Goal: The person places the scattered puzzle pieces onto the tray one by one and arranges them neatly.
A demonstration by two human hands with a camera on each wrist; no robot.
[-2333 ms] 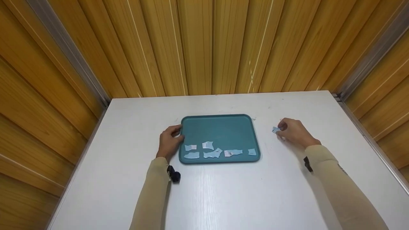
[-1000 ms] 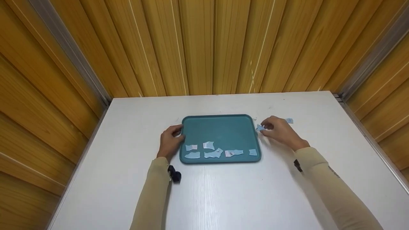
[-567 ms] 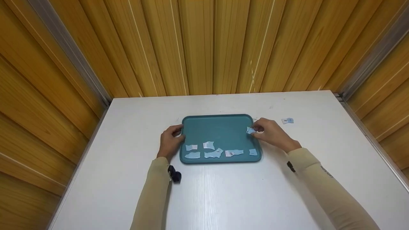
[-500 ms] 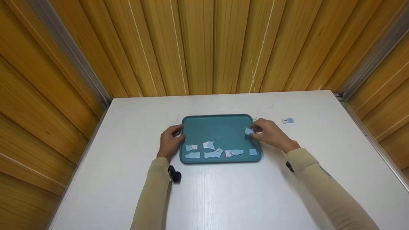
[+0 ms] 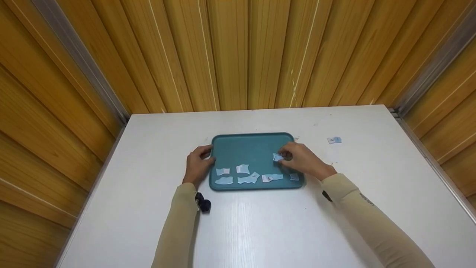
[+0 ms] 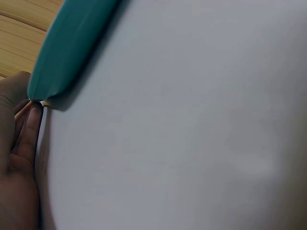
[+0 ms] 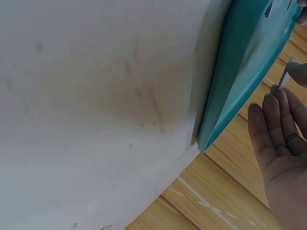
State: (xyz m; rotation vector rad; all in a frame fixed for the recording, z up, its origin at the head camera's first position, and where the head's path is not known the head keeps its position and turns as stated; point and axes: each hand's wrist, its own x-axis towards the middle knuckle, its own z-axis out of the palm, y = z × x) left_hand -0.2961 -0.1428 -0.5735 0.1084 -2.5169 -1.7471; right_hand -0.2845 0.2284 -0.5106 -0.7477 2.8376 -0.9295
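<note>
A green tray [image 5: 249,143] lies on the white table. The left hand [image 5: 198,163] grips its left edge, and in the left wrist view the fingers [image 6: 29,132] meet the tray's edge. Over the right part of the tray, the right hand [image 5: 303,160] pinches a small light-blue torn paper piece [image 5: 277,157] between thumb and fingertips. The right wrist view has that paper piece [image 7: 285,76] edge-on, clear of the tray. Several similar torn pieces lie along the tray's near side, among them a long piece [image 5: 272,178] and a jagged piece [image 5: 248,178].
To the right of the tray, two overlapping or adjoining paper scraps [image 5: 334,140] lie on the white table [image 5: 253,227]. Yellow wood-look panels [image 5: 238,56] rise behind the table and at both sides. A black wrist device [image 5: 203,204] sits on the left cuff.
The right hand has carried the pinched paper piece leftward from the table to over the tray, uncovering the scraps at the right. The left hand stays at the tray's edge.
</note>
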